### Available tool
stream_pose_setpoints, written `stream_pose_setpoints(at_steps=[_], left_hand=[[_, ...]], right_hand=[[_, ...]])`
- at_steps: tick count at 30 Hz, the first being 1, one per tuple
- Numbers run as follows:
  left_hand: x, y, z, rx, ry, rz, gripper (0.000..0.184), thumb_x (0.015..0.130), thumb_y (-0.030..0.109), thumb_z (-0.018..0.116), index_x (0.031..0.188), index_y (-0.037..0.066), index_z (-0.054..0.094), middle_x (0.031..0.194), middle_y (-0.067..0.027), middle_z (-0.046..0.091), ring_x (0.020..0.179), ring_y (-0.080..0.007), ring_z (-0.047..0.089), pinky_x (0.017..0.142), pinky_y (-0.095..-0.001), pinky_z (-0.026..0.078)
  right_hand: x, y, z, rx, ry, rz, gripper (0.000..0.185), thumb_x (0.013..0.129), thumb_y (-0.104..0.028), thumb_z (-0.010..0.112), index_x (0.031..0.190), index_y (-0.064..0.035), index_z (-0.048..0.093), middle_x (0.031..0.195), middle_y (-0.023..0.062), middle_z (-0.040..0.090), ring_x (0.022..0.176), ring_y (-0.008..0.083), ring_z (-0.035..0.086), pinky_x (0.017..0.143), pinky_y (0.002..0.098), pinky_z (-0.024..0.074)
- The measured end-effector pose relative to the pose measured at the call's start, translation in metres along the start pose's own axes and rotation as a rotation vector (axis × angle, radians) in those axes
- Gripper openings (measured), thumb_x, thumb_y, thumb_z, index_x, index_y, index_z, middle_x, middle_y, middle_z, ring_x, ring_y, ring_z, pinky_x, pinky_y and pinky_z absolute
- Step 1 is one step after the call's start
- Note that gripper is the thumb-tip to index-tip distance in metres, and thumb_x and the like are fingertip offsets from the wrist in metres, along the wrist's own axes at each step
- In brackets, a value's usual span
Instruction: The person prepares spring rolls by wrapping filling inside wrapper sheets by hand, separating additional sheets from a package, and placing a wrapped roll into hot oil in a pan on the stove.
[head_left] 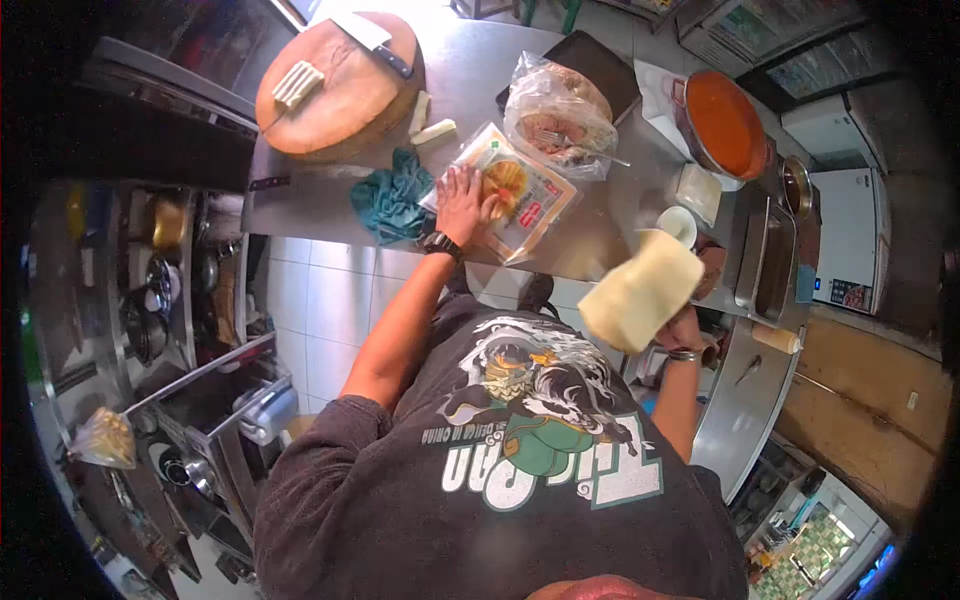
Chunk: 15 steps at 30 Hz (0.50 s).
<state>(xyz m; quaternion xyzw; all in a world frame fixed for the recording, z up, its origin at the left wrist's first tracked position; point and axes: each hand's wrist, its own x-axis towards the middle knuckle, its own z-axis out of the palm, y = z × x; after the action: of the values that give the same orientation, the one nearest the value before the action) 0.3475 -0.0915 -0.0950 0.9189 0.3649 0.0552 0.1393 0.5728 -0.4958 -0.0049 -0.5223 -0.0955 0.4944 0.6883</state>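
Note:
My left hand (462, 208) lies on a flat plastic packet (515, 190) with a food picture and red lettering, its fingers spread over the near left part. Out to the right, my right hand (682, 330) grips a pale, floppy dough sheet (642, 290) by its lower edge, lifted near the table edge and blurred by motion. Some of the right fingers are hidden behind the sheet. Beside my left hand is a crumpled teal cloth (393, 197). Beyond the packet sits a plastic bag (560, 115) over a bowl of minced filling, with a fork in it.
A round chopping board (340, 90) at the far left carries a knife (375, 42) and pale sticks (298, 86). More pale sticks (432, 132) lie nearby. At right stand a pot of orange sauce (725, 125), a small white bowl (678, 226) and a metal tray (766, 260).

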Motion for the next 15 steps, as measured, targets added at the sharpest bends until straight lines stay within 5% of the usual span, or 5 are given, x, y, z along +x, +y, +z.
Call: stream_pose_setpoints(at_steps=[3, 7, 10, 11, 15], left_hand=[[-0.02, 0.023, -0.05, -0.326, 0.129, 0.111, 0.067, 0.096, 0.043, 0.059, 0.148, 0.005, 0.041, 0.157, -0.0228, 0.031, 0.145, -0.0435, 0.028, 0.118, -0.0522, 0.024], [-0.061, 0.067, -0.123, -1.357, -0.388, -0.034, 0.075, 0.097, 0.037, 0.064, 0.154, 0.005, 0.029, 0.158, -0.024, 0.03, 0.142, -0.0381, 0.037, 0.112, -0.0425, 0.036], [-0.069, 0.094, -0.143, -1.768, -0.335, -0.17, 0.076, 0.098, 0.033, 0.064, 0.155, 0.003, 0.023, 0.154, -0.0202, 0.036, 0.138, -0.0271, 0.042, 0.109, -0.0354, 0.04], [-0.069, 0.095, -0.14, -1.8, -0.285, -0.2, 0.073, 0.098, 0.033, 0.064, 0.153, 0.002, 0.027, 0.151, -0.0195, 0.04, 0.136, -0.0259, 0.045, 0.107, -0.0346, 0.042], [-0.057, 0.077, -0.11, -1.903, -0.158, -0.22, 0.049, 0.101, 0.032, 0.059, 0.136, 0.0, 0.048, 0.124, -0.0115, 0.061, 0.115, -0.019, 0.06, 0.095, -0.0333, 0.05]], right_hand=[[0.01, -0.043, 0.054, 0.028, -0.043, 0.036, 0.045, 0.093, -0.011, 0.065, 0.135, 0.0006, 0.052, 0.133, 0.0118, 0.06, 0.118, 0.0252, 0.061, 0.099, 0.0423, 0.0518], [0.07, -0.06, 0.135, -0.575, -0.128, -0.012, 0.036, 0.094, 0.002, 0.058, 0.13, 0.0013, 0.056, 0.125, 0.0087, 0.065, 0.107, 0.0178, 0.064, 0.092, 0.0331, 0.0533], [0.101, -0.047, 0.225, -0.746, -0.14, 0.032, 0.027, 0.092, -0.015, 0.055, 0.109, 0.0015, 0.068, 0.099, 0.0154, 0.072, 0.087, 0.0185, 0.068, 0.075, 0.0337, 0.0544], [0.122, -0.018, 0.227, -1.098, -0.103, -0.189, 0.027, 0.092, -0.021, 0.056, 0.098, 0.0023, 0.068, 0.088, 0.0244, 0.07, 0.081, 0.0301, 0.071, 0.071, 0.0412, 0.0551], [0.111, -0.02, 0.316, -1.482, -0.012, -0.363, 0.02, 0.09, -0.018, 0.061, 0.088, 0.0013, 0.063, 0.081, 0.0276, 0.064, 0.081, 0.0457, 0.064, 0.066, 0.049, 0.0507]])
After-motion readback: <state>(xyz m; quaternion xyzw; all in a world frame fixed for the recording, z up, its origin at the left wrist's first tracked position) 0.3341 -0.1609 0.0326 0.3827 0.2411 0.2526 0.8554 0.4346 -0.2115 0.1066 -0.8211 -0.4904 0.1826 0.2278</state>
